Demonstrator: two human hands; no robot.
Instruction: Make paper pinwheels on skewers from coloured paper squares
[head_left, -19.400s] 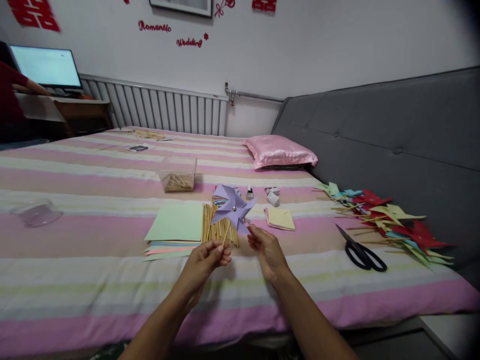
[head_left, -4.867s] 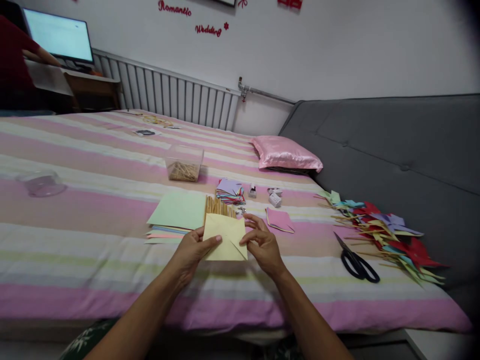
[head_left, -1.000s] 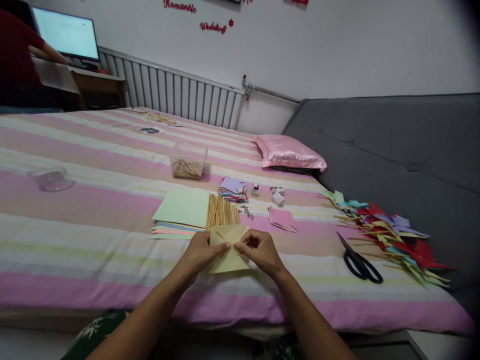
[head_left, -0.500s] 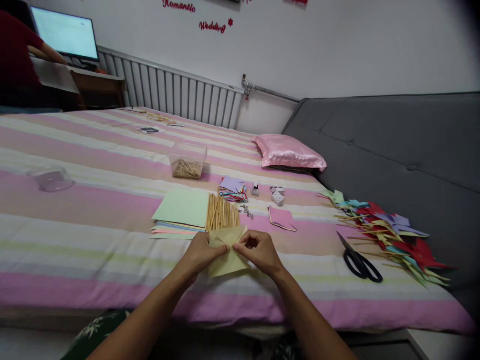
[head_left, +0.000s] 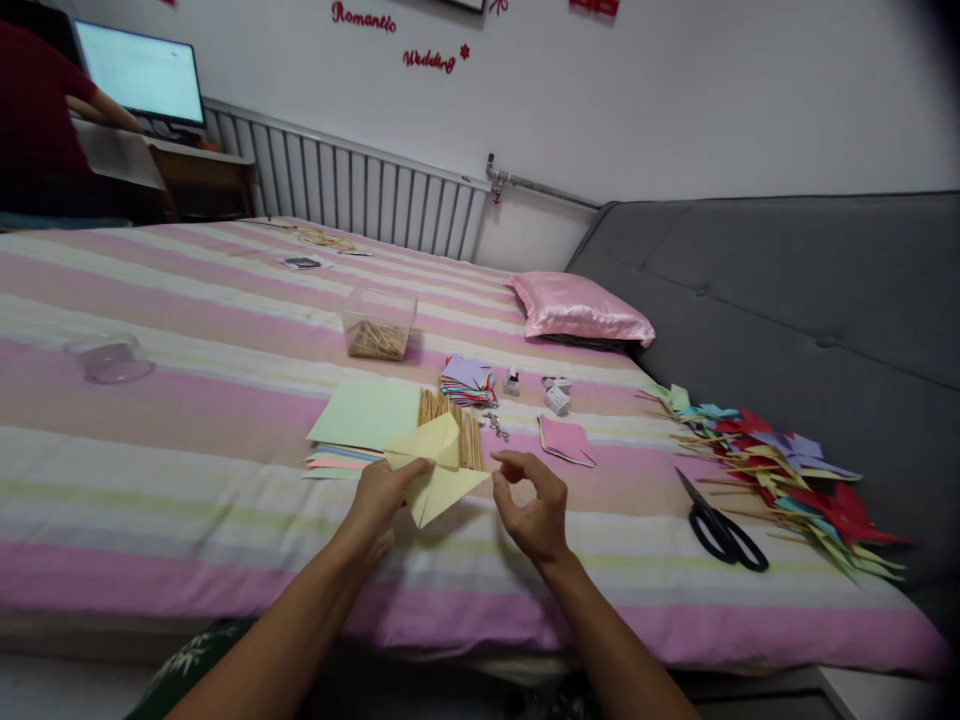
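Observation:
My left hand (head_left: 381,497) pinches a pale yellow paper square (head_left: 437,490) with slit corners, thumb on top. The paper's flaps spread apart in the air above the bed's front part. My right hand (head_left: 534,503) is just right of one pointed flap, its thumb and index finger curved and slightly apart. Whether a fingertip touches that flap is hard to tell. Behind the paper lie a row of thin wooden sticks (head_left: 469,432) and a stack of coloured paper sheets (head_left: 364,415), light green on top.
Black scissors (head_left: 720,525) and a pile of paper pinwheels (head_left: 795,465) lie right. Further back are a clear box of sticks (head_left: 379,330), small cut papers (head_left: 469,375), metal bits (head_left: 495,427), pink paper (head_left: 566,440) and a pillow (head_left: 583,305). A person (head_left: 41,105) sits far left.
The yellow paper has turned and its flaps have opened out. My right hand has drawn away from its centre to the right, while my left hand has shifted slightly left, still gripping.

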